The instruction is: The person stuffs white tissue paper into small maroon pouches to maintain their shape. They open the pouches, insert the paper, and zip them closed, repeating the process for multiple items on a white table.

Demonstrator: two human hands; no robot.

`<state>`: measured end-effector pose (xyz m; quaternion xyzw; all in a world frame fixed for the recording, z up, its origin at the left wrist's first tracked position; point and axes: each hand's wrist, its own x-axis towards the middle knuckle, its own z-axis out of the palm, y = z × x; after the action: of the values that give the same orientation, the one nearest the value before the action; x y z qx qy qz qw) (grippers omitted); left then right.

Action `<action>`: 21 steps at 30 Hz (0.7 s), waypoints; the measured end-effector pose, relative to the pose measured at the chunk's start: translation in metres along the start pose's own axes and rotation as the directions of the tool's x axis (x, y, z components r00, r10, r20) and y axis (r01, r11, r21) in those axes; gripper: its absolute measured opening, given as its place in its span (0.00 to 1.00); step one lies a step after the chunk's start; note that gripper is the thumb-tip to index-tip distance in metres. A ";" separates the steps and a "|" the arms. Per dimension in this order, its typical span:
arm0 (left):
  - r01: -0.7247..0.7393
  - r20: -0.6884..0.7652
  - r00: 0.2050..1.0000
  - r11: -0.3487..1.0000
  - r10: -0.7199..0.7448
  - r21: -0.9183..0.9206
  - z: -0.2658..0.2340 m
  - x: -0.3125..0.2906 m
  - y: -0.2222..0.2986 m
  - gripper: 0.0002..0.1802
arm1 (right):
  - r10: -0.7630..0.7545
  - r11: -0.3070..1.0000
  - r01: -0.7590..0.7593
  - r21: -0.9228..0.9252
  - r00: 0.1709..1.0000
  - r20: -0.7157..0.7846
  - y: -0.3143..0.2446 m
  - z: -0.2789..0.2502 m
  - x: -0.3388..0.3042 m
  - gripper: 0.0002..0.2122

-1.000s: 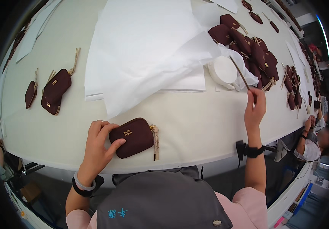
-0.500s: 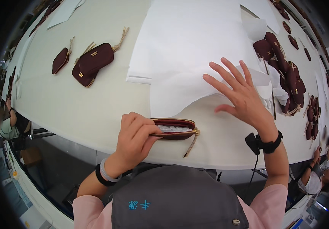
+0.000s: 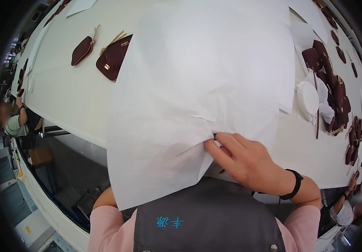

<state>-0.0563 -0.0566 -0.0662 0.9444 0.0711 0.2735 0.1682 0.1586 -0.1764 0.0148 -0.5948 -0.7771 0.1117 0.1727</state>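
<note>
A large white sheet of thin paper [image 3: 160, 168] lies spread over the near middle of the table and hangs past its front edge. My right hand [image 3: 248, 161] pinches this sheet, which creases around the fingertips. A small dark bit shows beside those fingertips, too little to name. Under the sheet, my left hand is hidden; only a bit of the left forearm [image 3: 106, 198] shows at the sheet's lower left edge. The small burgundy zip pouch seen earlier in front of me is covered too.
Left of the sheet lie a small burgundy pouch [image 3: 83, 50] and a larger burgundy pouch [image 3: 113, 59], partly covered. At right are a pile of burgundy pouches [image 3: 336, 90], a white rounded piece [image 3: 307, 100] and a thin brown rod [image 3: 317, 113]. Co-workers sit at both far sides.
My right hand, spread and raised before, has come down toward the middle and closed on the paper. The sheet has been drawn toward me, over the open pouch and my left hand.
</note>
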 end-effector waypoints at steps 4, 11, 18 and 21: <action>-0.032 -0.049 0.998 0.999 0.030 -0.036 0.000 0.000 -0.005 0.19 | 0.057 0.966 -0.066 0.250 0.997 0.042 -0.004 -0.003 -0.001 0.28; 0.139 -0.059 0.983 0.911 -0.176 -0.388 -0.004 0.014 0.008 0.18 | 0.100 0.752 -0.313 0.581 0.924 0.368 0.006 0.016 -0.002 0.20; 0.245 0.001 0.961 0.847 -0.278 -0.472 -0.007 0.007 0.009 0.14 | 0.019 0.720 -0.381 0.580 0.846 0.533 0.018 0.021 0.012 0.14; 0.259 0.049 0.963 0.866 -0.263 -0.429 -0.012 0.008 0.008 0.14 | 0.045 0.733 -0.379 0.565 0.856 0.516 0.019 0.024 0.010 0.17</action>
<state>-0.0562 -0.0588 -0.0497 0.8638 0.1367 0.2623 0.4079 0.1637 -0.1607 -0.0128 -0.5398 -0.6314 0.5332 0.1603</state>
